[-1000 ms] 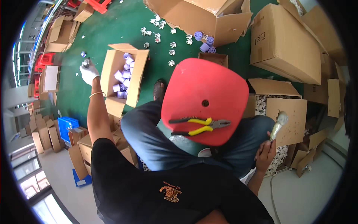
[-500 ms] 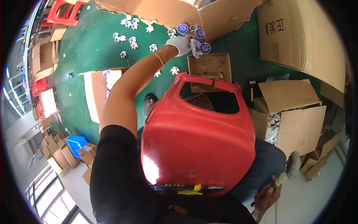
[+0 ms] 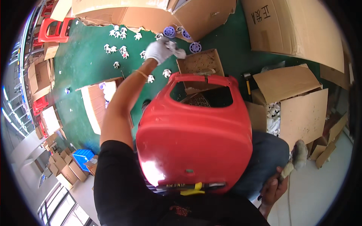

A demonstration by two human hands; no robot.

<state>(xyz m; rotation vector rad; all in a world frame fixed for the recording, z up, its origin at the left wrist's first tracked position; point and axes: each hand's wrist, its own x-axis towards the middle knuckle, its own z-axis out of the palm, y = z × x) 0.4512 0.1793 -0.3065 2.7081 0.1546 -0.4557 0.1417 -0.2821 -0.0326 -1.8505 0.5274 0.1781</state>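
My left hand (image 3: 161, 51), in a white glove, reaches over the green floor at the far middle. Its fingers are blurred and greyish, and whether they hold a part cannot be made out. Close by lie purple spoked wheels (image 3: 195, 47) and small white finned parts (image 3: 123, 51). Down at the lower right, my right hand (image 3: 273, 190), bare, is closed round the pale wrapped handle of a mallet-like tool (image 3: 299, 155) with a rounded grey head. A red plastic stool (image 3: 194, 139) with an opening stands between my legs. A black and yellow hand tool (image 3: 194, 186) lies at its near edge.
An open shallow cardboard box (image 3: 201, 62) sits beyond the stool. To the right are a hammer (image 3: 247, 83) and an open carton (image 3: 303, 118) holding white pieces. Another carton (image 3: 92, 107) stands at left. Large cardboard boxes (image 3: 294, 30) border the far side.
My left hand has drawn away from the nearest purple wheel, moving left. The whole view has shifted slightly. My right hand still holds the mallet-like tool in about the same place.
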